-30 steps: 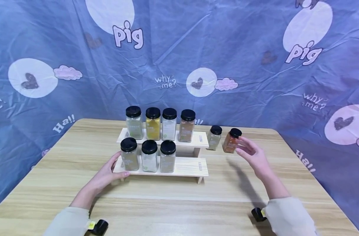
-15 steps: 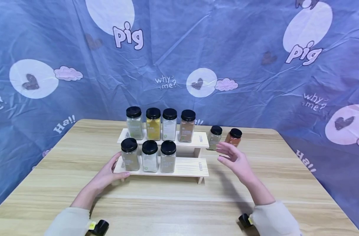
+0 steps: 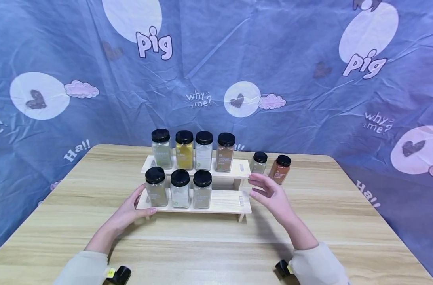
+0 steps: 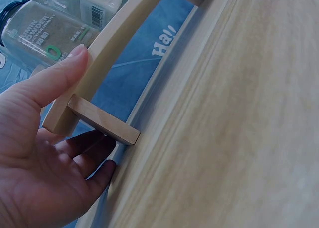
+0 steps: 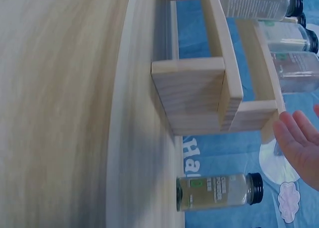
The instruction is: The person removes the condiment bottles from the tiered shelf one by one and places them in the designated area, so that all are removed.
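Note:
A two-tier wooden spice rack (image 3: 227, 200) stands on the table with black-lidded spice jars on both tiers. My left hand (image 3: 129, 208) grips the left end of its lower tier. In the left wrist view the thumb (image 4: 65, 73) lies on top, beside a spice jar (image 4: 47, 34), and the fingers are beneath. My right hand (image 3: 271, 198) is by the rack's right end, fingers loosely bent, holding nothing. Its fingertips come close to the upper tier (image 5: 256, 63); contact cannot be told. Behind it stand a grey-green spice jar (image 3: 259, 163) and an orange-red spice jar (image 3: 280, 170).
Several jars line the upper tier, among them a yellow one (image 3: 185, 152) and a brown one (image 3: 225, 154). Three jars, including a white one (image 3: 180, 190), stand on the lower tier's left part. A blue printed cloth (image 3: 291, 47) hangs behind the wooden table (image 3: 188, 253).
My right hand has left the orange-red jar and moved left and slightly toward me, to the rack's right end. The left hand and the jars have stayed in place.

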### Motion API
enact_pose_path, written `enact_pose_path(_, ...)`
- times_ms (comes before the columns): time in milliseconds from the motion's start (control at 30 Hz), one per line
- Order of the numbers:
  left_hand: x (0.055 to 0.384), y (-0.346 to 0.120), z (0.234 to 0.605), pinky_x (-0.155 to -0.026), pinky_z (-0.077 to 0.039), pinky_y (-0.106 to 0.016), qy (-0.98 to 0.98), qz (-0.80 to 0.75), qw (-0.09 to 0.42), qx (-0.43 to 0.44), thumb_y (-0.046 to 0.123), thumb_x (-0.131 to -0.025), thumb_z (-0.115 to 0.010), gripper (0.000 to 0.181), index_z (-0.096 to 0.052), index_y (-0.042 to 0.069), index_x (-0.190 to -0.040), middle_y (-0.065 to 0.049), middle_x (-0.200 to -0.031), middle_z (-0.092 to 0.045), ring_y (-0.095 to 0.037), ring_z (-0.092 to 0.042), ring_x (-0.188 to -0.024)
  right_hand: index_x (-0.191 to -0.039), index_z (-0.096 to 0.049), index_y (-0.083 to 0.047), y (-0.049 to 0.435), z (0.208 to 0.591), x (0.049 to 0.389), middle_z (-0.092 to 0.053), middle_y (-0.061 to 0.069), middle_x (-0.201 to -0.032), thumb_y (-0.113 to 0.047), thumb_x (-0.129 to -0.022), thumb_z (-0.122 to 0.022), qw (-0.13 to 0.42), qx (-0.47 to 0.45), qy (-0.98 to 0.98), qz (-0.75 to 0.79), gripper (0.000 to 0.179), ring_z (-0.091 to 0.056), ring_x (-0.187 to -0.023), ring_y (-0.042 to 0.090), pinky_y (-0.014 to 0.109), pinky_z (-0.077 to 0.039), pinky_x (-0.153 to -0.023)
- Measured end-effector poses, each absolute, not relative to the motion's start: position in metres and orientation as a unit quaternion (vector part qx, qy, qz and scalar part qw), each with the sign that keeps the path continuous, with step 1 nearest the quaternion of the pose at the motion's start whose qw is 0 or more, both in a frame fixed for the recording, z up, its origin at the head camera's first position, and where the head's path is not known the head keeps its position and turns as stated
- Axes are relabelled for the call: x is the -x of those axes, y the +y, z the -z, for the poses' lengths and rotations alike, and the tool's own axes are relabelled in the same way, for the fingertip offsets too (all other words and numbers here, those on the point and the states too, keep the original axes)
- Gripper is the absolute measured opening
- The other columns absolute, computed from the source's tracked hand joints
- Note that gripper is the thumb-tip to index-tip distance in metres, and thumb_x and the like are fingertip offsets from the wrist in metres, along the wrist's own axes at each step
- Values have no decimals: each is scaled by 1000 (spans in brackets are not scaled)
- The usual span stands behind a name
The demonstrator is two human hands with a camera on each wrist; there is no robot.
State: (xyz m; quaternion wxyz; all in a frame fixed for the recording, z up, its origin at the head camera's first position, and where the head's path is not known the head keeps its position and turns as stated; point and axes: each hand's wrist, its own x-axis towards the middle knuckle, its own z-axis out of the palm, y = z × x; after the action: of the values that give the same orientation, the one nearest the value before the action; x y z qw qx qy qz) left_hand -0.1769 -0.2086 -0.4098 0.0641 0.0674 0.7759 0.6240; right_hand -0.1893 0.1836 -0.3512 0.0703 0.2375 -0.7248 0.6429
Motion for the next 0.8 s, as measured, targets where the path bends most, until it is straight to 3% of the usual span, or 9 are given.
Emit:
enact_pose_path(267,177,-209,409,-96,-14,-50,776,-623,63,-74,12,-71,-70,91,-8,4,-137,-26,-136,-17,-37,-18,-121,-117,-41,14,173,353,189,-42,32,-116,9,-76,-58,58,-270,-700,-658,45,-44,-104,37,41,-37,-85)
enact_pose_path(500,177,-210,408,-96,-16,-49,775,-624,60,-75,10,-71,-69,90,-9,5,-137,-25,-135,-20,-35,-22,-119,-116,-42,13,159,356,188,-45,29,-114,10,-75,-58,48,-284,-697,-656,44,-46,-104,35,41,-37,-85)
enact_pose_path(800,176,-209,408,-96,-14,-49,779,-621,65,-65,12,-71,-70,91,-9,7,-137,-24,-136,-17,-35,-16,-122,-118,-42,10,130,358,186,-45,28,-114,7,-74,-62,13,-301,-696,-651,49,-43,-105,37,43,-37,-86)
